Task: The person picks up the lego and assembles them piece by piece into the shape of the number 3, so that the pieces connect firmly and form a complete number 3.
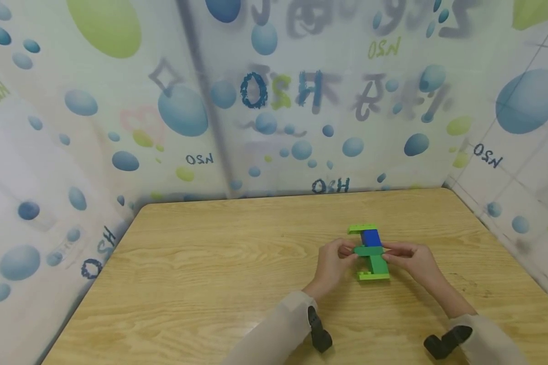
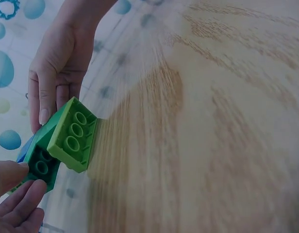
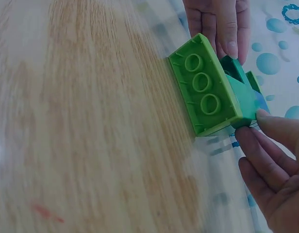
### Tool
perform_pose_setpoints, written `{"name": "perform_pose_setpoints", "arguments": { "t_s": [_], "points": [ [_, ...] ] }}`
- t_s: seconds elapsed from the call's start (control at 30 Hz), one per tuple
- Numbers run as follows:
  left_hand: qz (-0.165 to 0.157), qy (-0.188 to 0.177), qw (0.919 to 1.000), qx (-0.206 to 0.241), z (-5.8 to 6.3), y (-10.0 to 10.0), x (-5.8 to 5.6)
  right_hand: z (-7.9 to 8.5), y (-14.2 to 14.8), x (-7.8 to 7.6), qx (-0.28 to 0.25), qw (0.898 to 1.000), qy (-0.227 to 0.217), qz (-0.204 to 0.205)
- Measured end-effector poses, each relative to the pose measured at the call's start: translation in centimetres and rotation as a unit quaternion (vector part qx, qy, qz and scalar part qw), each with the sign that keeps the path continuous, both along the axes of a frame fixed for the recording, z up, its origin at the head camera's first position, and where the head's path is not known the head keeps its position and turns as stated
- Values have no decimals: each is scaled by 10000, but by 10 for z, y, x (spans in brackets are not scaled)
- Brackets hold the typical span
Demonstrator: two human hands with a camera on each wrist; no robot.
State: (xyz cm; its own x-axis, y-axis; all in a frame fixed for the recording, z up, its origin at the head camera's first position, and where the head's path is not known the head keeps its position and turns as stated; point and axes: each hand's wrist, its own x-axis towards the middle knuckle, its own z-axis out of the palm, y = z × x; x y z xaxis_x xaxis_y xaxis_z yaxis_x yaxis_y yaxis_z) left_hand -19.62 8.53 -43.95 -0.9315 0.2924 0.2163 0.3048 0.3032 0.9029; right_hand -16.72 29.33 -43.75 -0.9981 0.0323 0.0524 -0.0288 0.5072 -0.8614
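Observation:
A joined set of toy building bricks is held on the right part of the table. Two lime-green bricks (image 3: pixel 202 90) form its ends, with a blue brick (image 1: pixel 372 238), a dark green crosswise brick (image 1: pixel 367 251) and a mid-green brick (image 1: pixel 378 264) between. My left hand (image 1: pixel 332 263) pinches the left end of the crosswise brick; its thumb and fingers lie on either side in the left wrist view. From the opposite side, my right hand (image 1: pixel 413 259) grips the set near its middle between thumb and fingers. Hollow undersides with round tubes show in both wrist views.
The wood-grain table (image 1: pixel 201 274) extends widely to the left of the hands. Behind and beside it hangs a white curtain (image 1: pixel 265 142) printed with blue and green spots and letters. Dark bands (image 1: pixel 318 329) circle both sleeves.

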Motion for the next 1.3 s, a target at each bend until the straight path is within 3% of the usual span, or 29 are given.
{"name": "perform_pose_setpoints", "arguments": {
  "t_s": [0.33,0.57,0.8,1.23,1.3],
  "points": [
    [154,-123,9998,-103,-6,1,-4,-7,0,-4,-39,10000,-6,40],
    [176,-455,9987,-143,-9,1,-5,-9,0,-3,20,10000,-21,30],
    [183,-566,9982,-100,-9,2,-3,-10,0,-2,85,9999,-107,12],
    [-122,-908,9958,-58,-12,-9,-6,-17,7,-4,-33,9994,-121,308],
    [-169,-774,9968,-122,-13,-14,-7,-18,13,-5,-123,9987,-106,479]
  ]
}}
